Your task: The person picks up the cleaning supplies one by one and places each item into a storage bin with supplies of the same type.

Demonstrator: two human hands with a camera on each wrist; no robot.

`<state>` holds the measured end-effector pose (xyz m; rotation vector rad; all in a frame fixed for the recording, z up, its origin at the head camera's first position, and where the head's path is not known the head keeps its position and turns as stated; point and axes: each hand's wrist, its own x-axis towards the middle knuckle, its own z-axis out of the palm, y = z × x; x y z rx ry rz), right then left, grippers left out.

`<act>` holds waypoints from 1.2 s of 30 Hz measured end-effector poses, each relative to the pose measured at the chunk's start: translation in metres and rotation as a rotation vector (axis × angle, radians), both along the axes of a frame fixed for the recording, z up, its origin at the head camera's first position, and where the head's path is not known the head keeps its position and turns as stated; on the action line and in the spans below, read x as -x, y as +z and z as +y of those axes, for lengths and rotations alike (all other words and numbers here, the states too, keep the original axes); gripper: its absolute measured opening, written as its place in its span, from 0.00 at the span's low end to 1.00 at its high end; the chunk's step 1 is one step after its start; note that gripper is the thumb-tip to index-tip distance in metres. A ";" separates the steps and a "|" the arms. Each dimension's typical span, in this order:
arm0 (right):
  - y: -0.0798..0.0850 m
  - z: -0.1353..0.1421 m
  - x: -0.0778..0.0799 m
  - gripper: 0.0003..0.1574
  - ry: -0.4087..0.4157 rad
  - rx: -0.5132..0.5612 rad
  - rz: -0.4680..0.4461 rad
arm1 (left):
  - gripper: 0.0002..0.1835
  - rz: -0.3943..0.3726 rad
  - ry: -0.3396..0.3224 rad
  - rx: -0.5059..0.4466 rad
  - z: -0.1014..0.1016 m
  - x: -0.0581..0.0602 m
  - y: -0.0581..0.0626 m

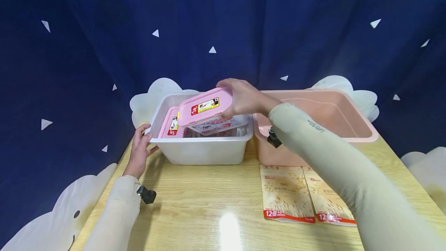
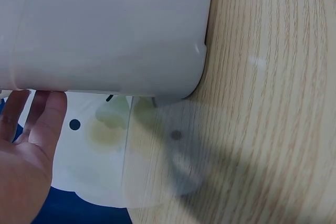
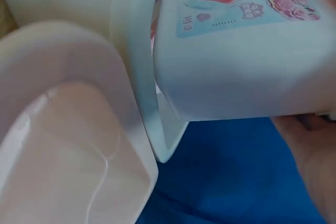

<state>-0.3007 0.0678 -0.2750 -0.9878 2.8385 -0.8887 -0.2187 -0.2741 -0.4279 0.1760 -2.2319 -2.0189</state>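
Observation:
My right hand (image 1: 244,96) grips the right end of a white box (image 1: 214,126) with a pink lid (image 1: 205,105), thumb on the near side and fingers on the far side. The box is tilted, partly over the white bin (image 1: 202,150). Its printed roses and white wall show in the right wrist view, with part of the right hand (image 3: 315,161) beside it. A second pink lid (image 1: 168,123) lies at the left inside the bin. My left hand (image 1: 139,150) holds the bin's left rim; in the left wrist view, fingers (image 2: 50,119) meet its edge.
A pink bin (image 1: 313,96) stands directly right of the white one. Two flat beige packs (image 1: 287,193) with red bottom bands lie in front of it, the right one partly under my sleeve. Behind the wooden table (image 1: 188,204) hangs a dark blue curtain (image 1: 188,22).

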 end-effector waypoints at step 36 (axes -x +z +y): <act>-0.036 -0.004 0.017 0.61 -0.027 -0.086 -0.084 | 0.24 0.001 -0.019 -0.002 -0.002 0.000 -0.001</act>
